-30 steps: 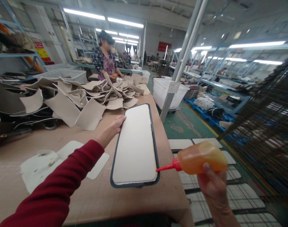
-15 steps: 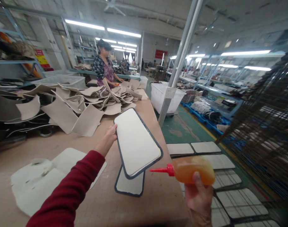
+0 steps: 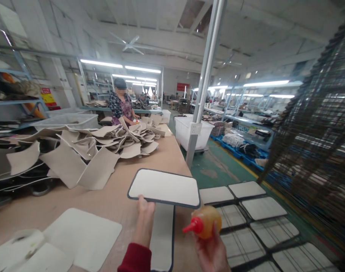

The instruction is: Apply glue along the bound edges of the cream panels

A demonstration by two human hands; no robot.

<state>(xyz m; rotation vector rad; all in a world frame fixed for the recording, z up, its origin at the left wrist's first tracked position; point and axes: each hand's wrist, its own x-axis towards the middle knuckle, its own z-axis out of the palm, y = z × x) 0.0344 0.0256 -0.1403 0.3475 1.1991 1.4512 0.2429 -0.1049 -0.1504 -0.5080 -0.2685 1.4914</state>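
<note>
Your left hand (image 3: 145, 217) pinches the raised panel (image 3: 164, 187) by one edge; your right hand (image 3: 210, 253) grips the glue bottle (image 3: 207, 222). A squeeze could drip glue onto the panel.

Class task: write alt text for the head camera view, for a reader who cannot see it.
A person's left hand lifts a white panel with a dark rim above a brown workbench, while the right hand grips an orange glue bottle with a red nozzle. Another panel lies beneath; beige cut pieces pile behind, and a co-worker stands farther off.
</note>
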